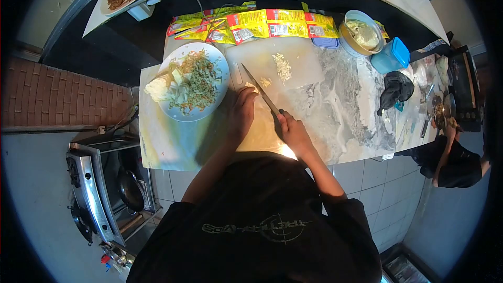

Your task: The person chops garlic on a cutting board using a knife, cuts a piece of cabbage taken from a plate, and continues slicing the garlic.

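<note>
My right hand (pixel 294 133) grips the dark handle of a knife (pixel 263 91), whose blade slants up and left over a white cutting board (pixel 306 68). Closed fingers of my left hand (pixel 242 109) press on a small pale piece of food (pixel 252 87) beside the blade. Just right of the blade lie a few pale chopped bits (pixel 265 82). A larger heap of white chopped bits (pixel 282 67) sits farther up the board. Left of my left hand is a white plate (pixel 224 86) bearing shredded greens (pixel 196 81) and pale cabbage-like leaves (pixel 162 89).
Yellow and red sachets (pixel 267 23) line the back. At right stand a bowl of pale paste (pixel 362 34), a blue-lidded container (pixel 390 55) and a black bag or cloth (pixel 395 93). A co-worker (pixel 450 160) handles a pan at far right. A stove (pixel 89 194) stands lower left.
</note>
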A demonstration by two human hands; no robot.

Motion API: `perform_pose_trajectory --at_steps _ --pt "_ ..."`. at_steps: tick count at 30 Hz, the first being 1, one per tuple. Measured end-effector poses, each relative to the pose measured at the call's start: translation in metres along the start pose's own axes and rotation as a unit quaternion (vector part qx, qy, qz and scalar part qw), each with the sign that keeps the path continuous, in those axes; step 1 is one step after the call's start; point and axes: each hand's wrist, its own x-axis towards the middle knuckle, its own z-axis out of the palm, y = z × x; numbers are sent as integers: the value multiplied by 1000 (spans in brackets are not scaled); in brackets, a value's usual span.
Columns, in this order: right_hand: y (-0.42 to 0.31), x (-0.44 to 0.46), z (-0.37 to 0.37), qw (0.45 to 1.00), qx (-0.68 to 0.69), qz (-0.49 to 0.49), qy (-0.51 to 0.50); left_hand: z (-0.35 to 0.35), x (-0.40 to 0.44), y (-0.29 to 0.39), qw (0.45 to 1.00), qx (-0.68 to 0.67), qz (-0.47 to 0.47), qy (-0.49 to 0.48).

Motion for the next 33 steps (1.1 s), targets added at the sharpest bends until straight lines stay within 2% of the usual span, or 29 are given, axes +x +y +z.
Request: perform_pose_trajectory --at_steps 3,11,17,33 --pt "-2 -1 -2 1000 -4 7 -3 -4 2 5 999 -35 -14 -13" --pt "-4 -2 0 1000 -15 23 8 -4 0 8 999 15 -20 -41" --pt "-2 -1 5 1000 -18 13 8 -1 2 3 1000 4 -4 -14" --pt "2 1 9 999 -22 30 11 4 -2 4 999 4 -22 -33"
